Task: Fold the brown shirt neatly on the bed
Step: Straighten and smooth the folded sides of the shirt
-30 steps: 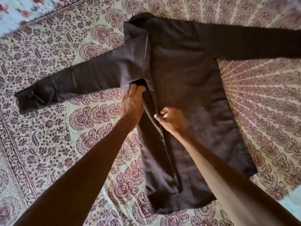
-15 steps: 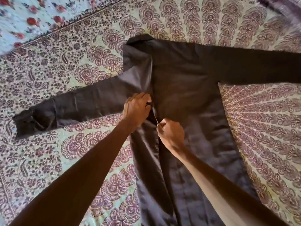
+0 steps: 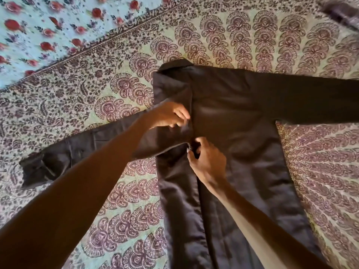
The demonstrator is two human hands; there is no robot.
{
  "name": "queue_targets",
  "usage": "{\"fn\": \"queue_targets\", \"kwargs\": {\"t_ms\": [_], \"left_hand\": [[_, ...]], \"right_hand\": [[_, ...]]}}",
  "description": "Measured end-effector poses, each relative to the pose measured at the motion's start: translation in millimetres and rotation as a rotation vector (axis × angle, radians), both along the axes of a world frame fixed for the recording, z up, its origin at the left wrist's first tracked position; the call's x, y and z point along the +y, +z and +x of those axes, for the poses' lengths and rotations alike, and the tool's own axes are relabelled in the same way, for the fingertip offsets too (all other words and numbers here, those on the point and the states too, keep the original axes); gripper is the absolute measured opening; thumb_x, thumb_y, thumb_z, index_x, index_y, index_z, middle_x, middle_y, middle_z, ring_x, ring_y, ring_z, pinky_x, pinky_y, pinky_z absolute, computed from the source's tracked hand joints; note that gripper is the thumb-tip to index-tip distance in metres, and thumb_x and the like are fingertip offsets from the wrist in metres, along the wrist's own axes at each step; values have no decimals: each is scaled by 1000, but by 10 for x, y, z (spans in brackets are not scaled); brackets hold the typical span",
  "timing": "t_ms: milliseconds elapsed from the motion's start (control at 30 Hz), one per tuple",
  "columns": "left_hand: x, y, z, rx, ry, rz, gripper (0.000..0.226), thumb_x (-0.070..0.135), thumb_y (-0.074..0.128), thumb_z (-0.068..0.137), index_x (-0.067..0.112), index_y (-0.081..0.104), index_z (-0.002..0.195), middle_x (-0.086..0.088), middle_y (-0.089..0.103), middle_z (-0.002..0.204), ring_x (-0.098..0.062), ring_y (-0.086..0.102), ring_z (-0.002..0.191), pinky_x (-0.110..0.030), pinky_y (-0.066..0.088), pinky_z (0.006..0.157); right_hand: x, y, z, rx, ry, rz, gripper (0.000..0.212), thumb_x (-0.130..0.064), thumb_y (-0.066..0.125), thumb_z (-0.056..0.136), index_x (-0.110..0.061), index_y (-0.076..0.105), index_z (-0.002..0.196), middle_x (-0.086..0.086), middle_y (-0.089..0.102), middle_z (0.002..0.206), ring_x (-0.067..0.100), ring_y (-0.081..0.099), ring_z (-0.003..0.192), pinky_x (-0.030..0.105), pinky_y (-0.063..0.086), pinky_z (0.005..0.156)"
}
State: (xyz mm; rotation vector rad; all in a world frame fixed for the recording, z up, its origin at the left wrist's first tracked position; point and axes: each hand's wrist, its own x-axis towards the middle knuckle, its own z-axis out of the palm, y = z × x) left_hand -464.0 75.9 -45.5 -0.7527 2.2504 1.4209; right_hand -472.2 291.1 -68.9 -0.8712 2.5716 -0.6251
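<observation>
The long brown shirt (image 3: 237,121) lies flat on the bed, collar at the top, hem running off the bottom of the view. Its left side is folded inward along a lengthwise crease. One sleeve (image 3: 64,152) stretches out to the left, the other (image 3: 310,98) to the right. My left hand (image 3: 169,115) pinches the folded edge near the left armpit. Just below it, my right hand (image 3: 207,162) grips the cloth at the crease with curled fingers.
A paisley-printed bedspread (image 3: 126,210) covers the bed under the shirt. A light sheet with red flowers (image 3: 48,26) shows at the top left. Some dark cloth (image 3: 343,10) lies at the top right corner.
Both hands have moved up the fold towards the armpit. My left hand went from lying under the sleeve to pinching the folded edge. The view has shifted so the shirt sits lower in frame.
</observation>
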Motion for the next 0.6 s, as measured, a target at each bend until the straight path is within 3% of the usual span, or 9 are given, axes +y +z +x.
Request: {"fn": "queue_targets", "kwargs": {"t_ms": [100, 167, 233, 300, 467, 600], "left_hand": [[-251, -131, -156, 279, 210, -552, 36, -8, 54, 80, 4, 62, 113, -21, 65, 111, -29, 62, 94, -47, 51, 85], [-393, -141, -254, 177, 104, -854, 50, 5, 63, 79, 16, 52, 127, -12, 56, 127, -35, 52, 116, -46, 45, 94], [-488, -117, -334, 46, -45, -964, 62, 13, 67, 80, 18, 43, 137, -9, 50, 136, -35, 39, 128, -47, 33, 103], [-554, -108, -371, -9, -98, -1061, 57, 16, 61, 85, 17, 42, 138, -12, 49, 138, -36, 34, 133, -49, 25, 108], [-791, 39, -347, -118, -33, -1250, 35, 22, 68, 82, 14, 65, 116, -13, 45, 138, -35, 28, 135, -50, 18, 112], [-1019, 84, -251, -265, 101, -1287, 30, 16, 71, 78, 13, 67, 108, -13, 34, 147, -36, 23, 140, -56, 19, 113]], "right_hand": [[-79, -20, -49, 6, 18, -33, 39, -49, 58, 85, -28, 52, 117, -3, 64, 105, 25, 65, 94, 37, 51, 71], [-124, -45, -62, 40, 63, -14, 44, -49, 59, 84, -26, 50, 121, -2, 59, 111, 25, 63, 97, 37, 51, 70], [-164, -66, -74, 95, 86, -5, 43, -45, 61, 84, -25, 50, 121, -2, 56, 111, 24, 62, 96, 37, 51, 67], [-215, -75, -82, 140, 99, -20, 39, -39, 65, 82, -25, 53, 116, -1, 56, 107, 24, 61, 94, 36, 51, 63], [-343, -78, -90, 241, 171, -104, 29, -26, 73, 72, -22, 64, 99, 0, 57, 94, 22, 61, 87, 32, 50, 55], [-427, -101, -88, 221, 196, -158, 29, -19, 75, 69, -22, 65, 97, -1, 59, 95, 21, 60, 86, 30, 49, 56]]}}
